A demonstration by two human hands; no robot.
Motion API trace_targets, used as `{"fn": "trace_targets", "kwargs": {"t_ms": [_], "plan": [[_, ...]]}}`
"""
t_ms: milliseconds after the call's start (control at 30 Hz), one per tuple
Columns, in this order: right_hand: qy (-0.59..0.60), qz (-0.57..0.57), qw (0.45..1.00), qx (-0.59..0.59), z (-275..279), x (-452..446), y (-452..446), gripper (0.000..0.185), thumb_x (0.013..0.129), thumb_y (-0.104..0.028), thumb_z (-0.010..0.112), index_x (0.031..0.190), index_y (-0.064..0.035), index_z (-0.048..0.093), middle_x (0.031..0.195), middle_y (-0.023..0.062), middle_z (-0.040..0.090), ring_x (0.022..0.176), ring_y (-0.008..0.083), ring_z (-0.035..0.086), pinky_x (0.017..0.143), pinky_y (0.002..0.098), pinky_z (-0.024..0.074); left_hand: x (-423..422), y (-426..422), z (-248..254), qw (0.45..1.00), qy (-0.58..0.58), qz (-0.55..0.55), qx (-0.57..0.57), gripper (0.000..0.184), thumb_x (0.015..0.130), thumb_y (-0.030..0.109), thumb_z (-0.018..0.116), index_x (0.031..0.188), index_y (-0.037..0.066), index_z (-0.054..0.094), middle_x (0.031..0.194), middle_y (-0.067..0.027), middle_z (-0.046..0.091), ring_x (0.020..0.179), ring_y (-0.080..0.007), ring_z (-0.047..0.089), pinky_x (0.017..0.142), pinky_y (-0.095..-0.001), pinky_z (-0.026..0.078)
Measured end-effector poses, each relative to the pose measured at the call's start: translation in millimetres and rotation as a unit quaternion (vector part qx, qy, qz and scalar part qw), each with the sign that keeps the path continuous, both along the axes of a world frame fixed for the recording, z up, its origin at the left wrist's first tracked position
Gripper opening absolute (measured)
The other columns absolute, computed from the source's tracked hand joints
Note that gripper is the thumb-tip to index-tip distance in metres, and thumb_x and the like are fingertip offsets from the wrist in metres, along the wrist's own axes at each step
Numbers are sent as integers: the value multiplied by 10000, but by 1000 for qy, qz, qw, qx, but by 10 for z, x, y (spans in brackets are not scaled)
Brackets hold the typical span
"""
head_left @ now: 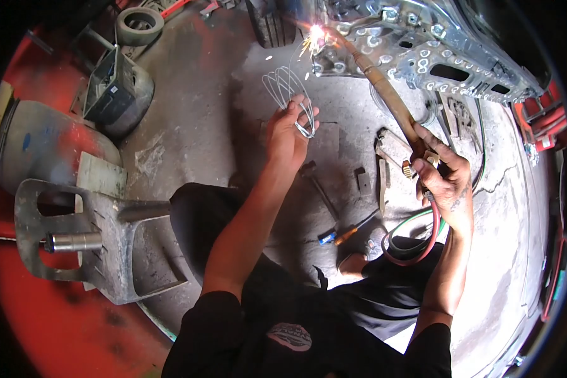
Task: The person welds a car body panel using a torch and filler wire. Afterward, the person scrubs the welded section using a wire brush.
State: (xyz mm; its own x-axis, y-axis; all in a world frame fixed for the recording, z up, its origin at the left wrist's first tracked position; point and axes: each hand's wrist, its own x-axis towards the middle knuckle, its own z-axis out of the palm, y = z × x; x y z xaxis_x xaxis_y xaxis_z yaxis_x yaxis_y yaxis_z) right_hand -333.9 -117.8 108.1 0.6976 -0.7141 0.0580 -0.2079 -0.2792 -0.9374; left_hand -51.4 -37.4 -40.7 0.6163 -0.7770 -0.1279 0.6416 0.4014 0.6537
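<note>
My left hand [293, 121] is closed on a loose coil of thin filler wire [282, 85], whose loops stick out above and below the fingers. My right hand [446, 173] grips a gas welding torch [379, 80] by its valve end. The long brass-coloured torch tube points up and left. Bright sparks [316, 34] burst at its tip, beside the edge of a bare metal vehicle panel [416, 53] with many round weld marks. Glare hides the exact contact point. A red hose [436, 220] and a green hose [416, 217] hang from the torch.
A hammer [321, 192], a screwdriver with an orange handle [355, 228] and metal scraps [363, 183] lie on the concrete floor. To the left stand a worn plastic chair [116, 252], a tank [57, 142] and a black battery case [110, 88]. A tyre [138, 26] lies farther back.
</note>
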Motion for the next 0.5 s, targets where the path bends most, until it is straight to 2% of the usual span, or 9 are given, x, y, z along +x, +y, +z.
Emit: {"fn": "trace_targets", "kwargs": {"t_ms": [200, 367, 500], "plan": [[8, -3, 1000, -5, 7, -14, -5, 547, 941, -148, 706, 1441, 11, 551, 829, 41, 638, 528, 78, 555, 476, 221, 459, -10, -15, -3, 1000, 3, 7, 4, 476, 1032, 282, 605, 1426, 42, 490, 1430, -135, 512, 1277, -334, 546, 1019, -497, 455], [-1, -25, 1000, 6, 24, 12, 36, 491, 922, -86, 717, 1395, -12, 608, 778, 11, 627, 536, 53, 541, 478, 220, 431, -8, -19, -2, 1000, 6, 8, 2, 415, 1035, 275, 600, 1385, 62, 531, 1373, -107, 554, 1229, -317, 574, 996, -489, 467], [-2, -24, 1000, 12, -4, -2, 24, 498, 921, -92, 726, 1399, -19, 607, 774, 10, 624, 536, 53, 540, 478, 221, 433, -11, -19, 15, 1000, 5, 9, 4, 374, 1036, 268, 598, 1354, 76, 560, 1327, -88, 585, 1195, -302, 591, 983, -484, 473]]}}
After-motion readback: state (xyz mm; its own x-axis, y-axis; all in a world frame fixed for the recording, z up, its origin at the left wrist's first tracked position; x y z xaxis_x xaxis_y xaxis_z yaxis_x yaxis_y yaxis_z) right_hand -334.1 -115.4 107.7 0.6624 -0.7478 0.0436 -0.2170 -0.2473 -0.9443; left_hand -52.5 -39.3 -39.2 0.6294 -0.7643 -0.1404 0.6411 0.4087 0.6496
